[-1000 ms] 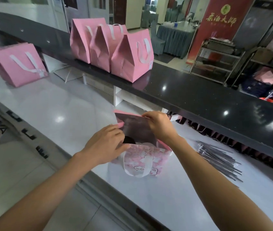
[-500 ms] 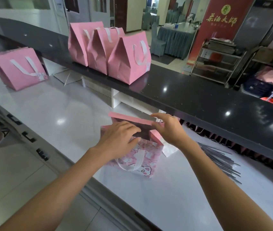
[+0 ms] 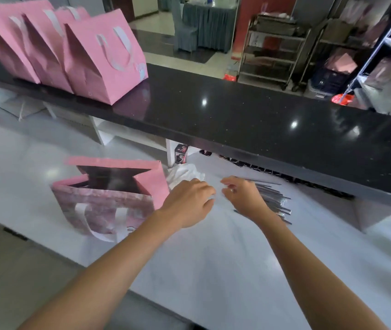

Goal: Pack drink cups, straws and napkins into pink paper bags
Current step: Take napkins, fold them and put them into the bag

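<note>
Hands over my white counter [image 3: 213,270]: left hand [image 3: 187,202], fingers loosely curled, empty, by napkins [image 3: 185,173]; right hand [image 3: 244,195], fingers blurred, grip unclear, over straws [image 3: 273,201]. Open bag [image 3: 111,196] at nine o'clock.

An open pink paper bag [image 3: 108,201] with white handles stands upright at the near left of the desk; crumpled white napkins [image 3: 185,173] lie just right of it; farther right, wrapped straws [image 3: 273,198] lie in a loose pile; three closed pink bags [image 3: 65,48] stand far left on the black shelf.

Both hands [image 3: 216,198] between open pink bag [image 3: 108,194] and straws [image 3: 273,201]
</note>
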The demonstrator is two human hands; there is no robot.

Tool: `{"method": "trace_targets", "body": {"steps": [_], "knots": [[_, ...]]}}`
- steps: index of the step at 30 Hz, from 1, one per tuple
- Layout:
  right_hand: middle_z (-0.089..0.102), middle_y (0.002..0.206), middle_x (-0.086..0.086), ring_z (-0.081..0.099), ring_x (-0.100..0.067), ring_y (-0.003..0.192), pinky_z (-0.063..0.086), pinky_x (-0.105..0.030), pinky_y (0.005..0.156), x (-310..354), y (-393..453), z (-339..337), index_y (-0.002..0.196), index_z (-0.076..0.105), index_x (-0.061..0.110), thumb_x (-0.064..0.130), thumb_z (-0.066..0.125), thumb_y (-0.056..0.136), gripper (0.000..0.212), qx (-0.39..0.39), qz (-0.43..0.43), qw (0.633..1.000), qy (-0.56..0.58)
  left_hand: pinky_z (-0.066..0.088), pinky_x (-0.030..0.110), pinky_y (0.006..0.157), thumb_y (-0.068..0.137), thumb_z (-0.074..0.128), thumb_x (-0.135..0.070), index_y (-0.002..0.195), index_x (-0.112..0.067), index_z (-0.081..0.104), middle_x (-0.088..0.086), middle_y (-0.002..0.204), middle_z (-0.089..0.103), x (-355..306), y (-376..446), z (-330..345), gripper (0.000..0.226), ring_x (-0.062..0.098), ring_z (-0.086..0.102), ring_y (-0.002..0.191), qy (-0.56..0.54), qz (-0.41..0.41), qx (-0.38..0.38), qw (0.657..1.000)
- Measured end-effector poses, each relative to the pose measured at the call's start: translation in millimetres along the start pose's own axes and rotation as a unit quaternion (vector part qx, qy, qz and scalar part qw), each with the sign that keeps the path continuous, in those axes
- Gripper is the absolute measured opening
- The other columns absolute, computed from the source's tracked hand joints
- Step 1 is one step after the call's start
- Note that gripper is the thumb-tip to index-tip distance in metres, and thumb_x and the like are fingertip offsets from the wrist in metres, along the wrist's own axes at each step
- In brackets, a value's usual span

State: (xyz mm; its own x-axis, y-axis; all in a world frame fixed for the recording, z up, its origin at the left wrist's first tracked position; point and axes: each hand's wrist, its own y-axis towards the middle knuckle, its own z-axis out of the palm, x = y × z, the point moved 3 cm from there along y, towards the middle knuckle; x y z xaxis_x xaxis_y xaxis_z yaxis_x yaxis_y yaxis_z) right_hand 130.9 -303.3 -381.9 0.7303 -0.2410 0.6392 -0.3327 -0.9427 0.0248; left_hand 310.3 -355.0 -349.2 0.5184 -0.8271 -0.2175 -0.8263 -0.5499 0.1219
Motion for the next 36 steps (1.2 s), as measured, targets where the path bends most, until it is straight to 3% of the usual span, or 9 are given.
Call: {"method": "trace_targets", "body": {"steps": [4,11,15,20,22,27,30,32,36], "knots": [[0.070,0.123,-0.004,0.065,-0.023,0.111,0.048,-0.030,0.097,-30.6,9.9,22.4,0.125,0.068,0.016,0.018,0.066,0.094,0.032,0.069,-0.008,0.996,-0.049,0.050,0.040,0.080,0.098,0.042,-0.035,0.106,-0.016,0.067,-0.002,0.108,0.068,4.6,-8.7,39.4,0.032,0.023,0.060,0.103,-0.004,-0.055,0.054,0.997],[0.065,0.132,-0.004,0.059,-0.026,0.120,0.049,-0.042,0.102,-17.1,62.9,64.2,0.127,0.066,0.020,0.025,0.060,0.098,0.030,0.143,-0.095,0.974,-0.150,0.046,0.038,0.097,0.101,0.046,-0.033,0.131,-0.022,0.060,-0.004,0.133,0.062,17.7,-14.9,65.1,0.035,0.020,0.052,0.124,-0.055,-0.164,0.090,0.981],[0.061,0.136,-0.004,0.056,-0.027,0.122,0.046,-0.041,0.102,6.8,107.1,83.2,0.133,0.062,0.019,0.023,0.056,0.099,0.035,0.144,-0.159,0.958,-0.192,0.046,0.039,0.097,0.101,0.045,-0.034,0.129,-0.022,0.059,-0.004,0.134,0.060,24.1,-4.0,70.3,0.034,0.020,0.050,0.125,-0.058,-0.203,0.091,0.973],[0.050,0.149,0.000,0.047,-0.028,0.132,0.039,-0.043,0.105,14.9,136.9,122.4,0.142,0.053,0.025,0.026,0.058,0.099,0.044,0.185,-0.266,0.896,-0.305,0.048,0.037,0.095,0.102,0.046,-0.035,0.130,-0.023,0.058,-0.007,0.134,0.059,34.4,-2.9,80.6,0.033,0.017,0.049,0.128,-0.068,-0.231,0.092,0.966],[0.048,0.151,0.000,0.045,-0.028,0.133,0.037,-0.045,0.106,9.0,141.6,134.5,0.143,0.052,0.026,0.027,0.059,0.099,0.045,0.200,-0.282,0.887,-0.306,0.049,0.036,0.092,0.101,0.046,-0.035,0.125,-0.023,0.059,-0.008,0.130,0.060,38.1,-4.2,85.6,0.029,0.016,0.050,0.125,-0.073,-0.239,0.094,0.964],[0.054,0.141,-0.001,0.047,-0.027,0.127,0.038,-0.045,0.101,-1.7,149.2,143.6,0.143,0.052,0.028,0.044,0.066,0.091,0.056,0.193,-0.291,0.901,-0.258,0.046,0.029,0.088,0.101,0.047,-0.034,0.124,-0.027,0.058,-0.012,0.126,0.059,42.6,-7.1,94.7,0.027,0.013,0.050,0.122,-0.100,-0.241,0.077,0.962],[0.052,0.138,-0.001,0.044,-0.026,0.127,0.035,-0.045,0.101,-1.5,152.9,142.2,0.142,0.053,0.030,0.059,0.056,0.093,0.057,0.193,-0.271,0.913,-0.235,0.046,0.029,0.082,0.099,0.047,-0.034,0.118,-0.029,0.059,-0.014,0.118,0.061,44.0,-7.0,97.6,0.023,0.012,0.052,0.115,-0.106,-0.237,0.076,0.963],[0.051,0.138,-0.002,0.044,-0.027,0.127,0.036,-0.045,0.101,0.2,154.9,142.0,0.139,0.057,0.028,0.053,0.050,0.099,0.048,0.193,-0.259,0.918,-0.231,0.049,0.031,0.086,0.099,0.047,-0.034,0.119,-0.030,0.059,-0.015,0.120,0.062,45.2,-6.9,97.9,0.024,0.011,0.052,0.116,-0.113,-0.241,0.075,0.961],[0.055,0.133,-0.005,0.047,-0.027,0.121,0.040,-0.043,0.097,2.2,156.7,144.7,0.129,0.062,0.024,0.037,0.057,0.099,0.033,0.181,-0.245,0.923,-0.235,0.048,0.031,0.089,0.099,0.047,-0.034,0.121,-0.029,0.060,-0.015,0.122,0.062,47.0,-6.9,94.9,0.026,0.010,0.052,0.117,-0.116,-0.246,0.069,0.960]]}}
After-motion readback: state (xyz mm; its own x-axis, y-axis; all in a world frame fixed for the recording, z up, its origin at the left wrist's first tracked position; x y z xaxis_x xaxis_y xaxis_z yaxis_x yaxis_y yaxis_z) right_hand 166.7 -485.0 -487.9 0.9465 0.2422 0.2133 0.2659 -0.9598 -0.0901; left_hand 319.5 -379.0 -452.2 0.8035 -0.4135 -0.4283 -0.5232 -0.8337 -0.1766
